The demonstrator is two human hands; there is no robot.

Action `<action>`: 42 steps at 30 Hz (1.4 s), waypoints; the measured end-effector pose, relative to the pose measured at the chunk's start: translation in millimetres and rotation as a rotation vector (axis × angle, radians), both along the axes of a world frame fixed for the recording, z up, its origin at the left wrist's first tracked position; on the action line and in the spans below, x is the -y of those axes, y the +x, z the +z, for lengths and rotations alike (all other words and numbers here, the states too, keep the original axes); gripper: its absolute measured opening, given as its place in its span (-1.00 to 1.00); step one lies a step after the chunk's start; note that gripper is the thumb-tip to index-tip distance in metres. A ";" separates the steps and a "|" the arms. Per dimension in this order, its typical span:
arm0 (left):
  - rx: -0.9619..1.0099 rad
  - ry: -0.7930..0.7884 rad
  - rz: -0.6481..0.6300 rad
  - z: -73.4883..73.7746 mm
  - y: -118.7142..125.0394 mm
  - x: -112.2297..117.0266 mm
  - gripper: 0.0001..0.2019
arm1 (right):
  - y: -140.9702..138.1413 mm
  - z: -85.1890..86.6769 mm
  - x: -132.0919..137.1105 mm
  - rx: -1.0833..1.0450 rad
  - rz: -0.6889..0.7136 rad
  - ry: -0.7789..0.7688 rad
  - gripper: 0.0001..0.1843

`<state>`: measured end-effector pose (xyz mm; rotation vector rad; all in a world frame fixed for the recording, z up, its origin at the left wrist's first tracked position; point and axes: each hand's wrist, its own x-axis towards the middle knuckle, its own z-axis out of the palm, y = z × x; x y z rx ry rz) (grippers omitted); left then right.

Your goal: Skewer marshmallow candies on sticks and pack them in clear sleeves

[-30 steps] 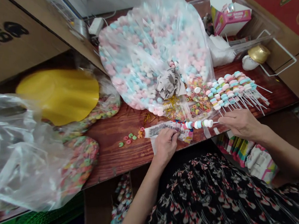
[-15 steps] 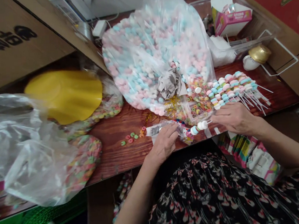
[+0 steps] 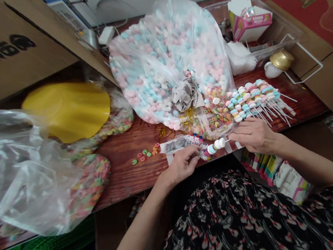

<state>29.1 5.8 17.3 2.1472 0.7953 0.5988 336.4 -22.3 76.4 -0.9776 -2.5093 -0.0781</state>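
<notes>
My right hand point(image 3: 252, 135) pinches the stick end of a candy skewer point(image 3: 215, 147) threaded with white and blue rings. Its candy end goes into a printed clear wrapper point(image 3: 183, 144) lying at the table's front edge. My left hand point(image 3: 183, 163) is closed on the open end of that wrapper. Just behind my right hand lies a pile of finished candy skewers point(image 3: 254, 100) with white sticks pointing right. A large clear bag of pink, blue and white candy rings point(image 3: 166, 62) stands behind both hands, with crumpled grey paper point(image 3: 186, 93) at its mouth.
Loose coloured rings point(image 3: 145, 153) lie left of the wrapper on the wooden table point(image 3: 147, 174). A yellow disc point(image 3: 67, 109) and bags of mixed candy point(image 3: 92, 183) sit at the left, under crumpled clear plastic point(image 3: 26, 174). Cardboard boxes point(image 3: 6, 50), a pink carton point(image 3: 247, 21) and a gold-topped object point(image 3: 278, 62) stand behind.
The skewer has slid left into the wrapper, so fewer rings show. My right hand has moved left with it, and my left hand has shifted slightly down along the wrapper.
</notes>
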 end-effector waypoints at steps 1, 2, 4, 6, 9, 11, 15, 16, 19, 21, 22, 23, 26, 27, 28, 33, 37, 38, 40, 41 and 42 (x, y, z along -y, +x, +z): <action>-0.007 -0.029 0.025 1.7 0.3 1.3 -0.87 | 1.2 -1.4 -0.3 -0.017 -0.019 -0.016 -0.75; -0.016 -0.042 0.045 3.1 0.6 2.2 -0.76 | 2.6 -2.7 -0.6 -0.040 -0.040 -0.034 -0.74; -0.029 -0.033 0.065 4.7 2.2 3.2 -0.48 | 4.6 -4.6 -1.0 -0.077 -0.070 -0.055 -0.74; -0.051 -0.028 0.063 4.9 5.3 2.9 -0.44 | 4.3 -5.4 -1.0 -0.068 -0.073 -0.049 -0.74; -0.122 -0.083 0.036 4.8 10.9 0.9 -0.73 | -0.3 -3.9 -0.9 0.006 -0.042 -0.015 -0.76; -0.161 -0.121 0.018 6.2 14.3 -0.7 -0.86 | -4.3 -1.4 -1.8 0.035 -0.019 -0.004 -0.75; -0.164 -0.195 -0.033 11.2 19.9 -2.8 -0.82 | -10.6 2.2 -11.3 0.049 0.018 -0.011 -0.70; -0.158 -0.220 -0.052 12.3 21.2 -3.0 -0.80 | -11.5 2.0 -15.5 0.048 0.030 -0.019 -0.70; -0.154 -0.300 -0.109 14.3 24.5 -3.2 -0.70 | -12.6 0.6 -30.6 0.044 0.083 -0.077 -0.71; -0.149 -0.345 -0.147 15.2 25.4 -2.9 -0.63 | -12.0 1.1 -40.1 0.070 0.114 -0.123 -0.73; -0.146 -0.362 -0.165 15.8 25.4 -2.8 -0.61 | -11.5 2.2 -44.0 0.092 0.122 -0.144 -0.74; -0.146 -0.376 -0.185 16.5 25.2 -2.6 -0.61 | -10.9 3.8 -47.2 0.115 0.124 -0.162 -0.75; -0.151 -0.433 -0.252 19.1 23.9 -2.3 -0.66 | -8.8 10.0 -54.2 0.171 0.135 -0.211 -0.76; -0.148 -0.461 -0.268 20.0 23.5 -2.1 -0.67 | -8.0 11.9 -55.8 0.185 0.139 -0.220 -0.75; -0.140 -0.493 -0.279 20.6 23.1 -1.9 -0.67 | -7.4 13.4 -56.9 0.195 0.142 -0.224 -0.75; -0.056 -0.693 -0.222 20.1 23.4 0.3 -0.66 | -9.0 19.9 -50.3 0.166 0.158 -0.101 -0.75; 0.012 -0.753 -0.145 15.7 26.3 0.6 -0.64 | -18.3 29.6 -30.8 0.181 0.150 -0.002 -0.75; 0.022 -0.754 -0.137 14.5 27.4 0.0 -0.63 | -21.2 31.7 -26.0 0.197 0.148 0.007 -0.74; 0.034 -0.758 -0.130 12.5 30.1 -1.4 -0.62 | -27.0 33.3 -18.8 0.222 0.160 0.007 -0.72; 0.035 -0.762 -0.130 11.9 31.7 -2.2 -0.61 | -29.9 32.5 -16.7 0.234 0.168 -0.006 -0.71; 0.036 -0.768 -0.128 11.5 33.3 -2.8 -0.60 | -32.8 30.7 -15.5 0.246 0.171 -0.022 -0.71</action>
